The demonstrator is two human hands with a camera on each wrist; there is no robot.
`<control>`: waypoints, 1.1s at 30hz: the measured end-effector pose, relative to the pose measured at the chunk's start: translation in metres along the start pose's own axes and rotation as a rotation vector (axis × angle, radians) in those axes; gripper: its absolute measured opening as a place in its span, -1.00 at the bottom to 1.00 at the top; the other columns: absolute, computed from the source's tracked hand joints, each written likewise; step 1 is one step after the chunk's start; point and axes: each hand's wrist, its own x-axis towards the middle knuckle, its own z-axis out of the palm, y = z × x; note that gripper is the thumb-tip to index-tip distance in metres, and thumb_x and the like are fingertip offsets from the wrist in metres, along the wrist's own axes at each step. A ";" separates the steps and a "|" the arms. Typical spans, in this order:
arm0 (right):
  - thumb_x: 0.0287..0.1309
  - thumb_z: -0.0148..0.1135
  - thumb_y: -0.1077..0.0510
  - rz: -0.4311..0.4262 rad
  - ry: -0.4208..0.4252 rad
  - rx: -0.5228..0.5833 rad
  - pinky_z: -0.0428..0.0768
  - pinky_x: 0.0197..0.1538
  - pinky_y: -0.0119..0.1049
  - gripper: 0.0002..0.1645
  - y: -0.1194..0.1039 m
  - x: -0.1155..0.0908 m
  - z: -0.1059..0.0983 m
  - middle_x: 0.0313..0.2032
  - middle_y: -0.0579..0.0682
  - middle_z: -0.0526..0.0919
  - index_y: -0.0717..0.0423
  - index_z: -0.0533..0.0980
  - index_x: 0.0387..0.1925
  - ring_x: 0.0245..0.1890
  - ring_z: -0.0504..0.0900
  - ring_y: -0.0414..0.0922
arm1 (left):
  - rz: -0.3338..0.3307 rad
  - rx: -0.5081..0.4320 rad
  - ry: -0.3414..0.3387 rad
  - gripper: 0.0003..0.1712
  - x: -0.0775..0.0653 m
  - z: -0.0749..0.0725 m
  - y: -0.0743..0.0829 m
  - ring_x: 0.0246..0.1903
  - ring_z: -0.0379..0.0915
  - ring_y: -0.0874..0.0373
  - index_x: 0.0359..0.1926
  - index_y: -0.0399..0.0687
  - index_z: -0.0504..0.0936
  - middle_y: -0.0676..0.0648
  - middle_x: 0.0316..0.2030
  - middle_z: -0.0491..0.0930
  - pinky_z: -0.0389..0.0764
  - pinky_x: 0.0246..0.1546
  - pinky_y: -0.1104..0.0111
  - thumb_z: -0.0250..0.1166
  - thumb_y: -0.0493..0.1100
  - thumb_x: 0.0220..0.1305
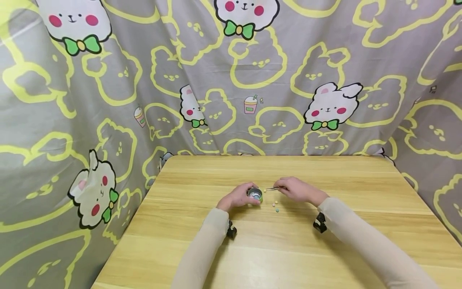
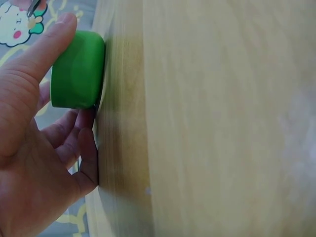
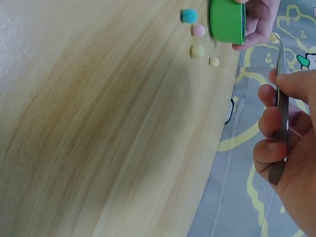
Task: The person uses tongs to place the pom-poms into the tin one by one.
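My left hand [image 1: 240, 195] holds a small round green tin [image 2: 79, 69] on the table, thumb on one side and fingers on the other. From above, the tin shows a shiny silver inside. In my right hand [image 3: 291, 118] is a pair of metal tweezers [image 3: 282, 108], pinched between thumb and fingers. A small pale yellow pom-pom [image 3: 274, 37] is at the tweezers' tips, just right of the tin's rim in the head view. Beside the tin lie a blue pom-pom [image 3: 189, 16], a pink pom-pom [image 3: 199, 30] and two pale yellow pom-poms [image 3: 197, 51].
The wooden table [image 1: 288, 257] stretches around both hands. A grey curtain [image 1: 223, 72] with yellow outlines and white cartoon animals hangs behind the table and along its sides. Black wrist cameras [image 1: 319, 222] sit under both sleeves, close over the tabletop.
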 end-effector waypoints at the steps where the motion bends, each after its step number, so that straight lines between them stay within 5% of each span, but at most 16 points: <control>1: 0.27 0.07 0.30 -0.002 0.004 -0.001 0.53 -0.20 -0.18 -0.79 0.000 0.000 0.001 -0.26 -0.07 0.60 0.14 0.58 -0.13 -0.28 0.55 -0.19 | -0.001 -0.003 -0.001 -0.43 0.000 0.000 0.000 -0.13 0.42 0.19 0.07 -0.01 0.48 0.04 -0.13 0.52 0.41 -0.04 0.32 0.47 -0.06 0.03; 14: 0.28 0.07 0.30 -0.008 0.034 -0.012 0.52 -0.23 -0.22 -0.79 -0.001 0.005 0.001 -0.28 -0.08 0.59 0.13 0.58 -0.13 -0.33 0.52 -0.22 | 0.003 0.012 0.008 -0.42 0.000 0.000 -0.001 -0.13 0.42 0.19 0.07 0.00 0.49 0.04 -0.13 0.53 0.41 -0.06 0.33 0.48 -0.03 0.02; 23: 0.25 0.06 0.33 -0.106 0.094 0.001 0.52 -0.31 -0.21 -0.82 0.002 0.003 0.002 -0.33 -0.03 0.59 0.20 0.57 -0.19 -0.37 0.52 -0.21 | -0.008 0.003 0.005 -0.40 0.000 0.001 0.000 -0.12 0.42 0.19 0.08 0.01 0.48 0.04 -0.11 0.53 0.40 -0.03 0.32 0.47 -0.02 0.01; 33: 0.25 0.09 0.32 -0.053 0.064 -0.008 0.52 -0.27 -0.19 -0.81 0.001 0.005 0.001 -0.32 -0.07 0.59 0.15 0.58 -0.16 -0.36 0.52 -0.21 | -0.013 0.000 0.006 -0.39 0.000 0.001 -0.001 -0.13 0.42 0.20 0.09 0.02 0.48 0.04 -0.11 0.53 0.42 -0.06 0.34 0.47 0.00 0.02</control>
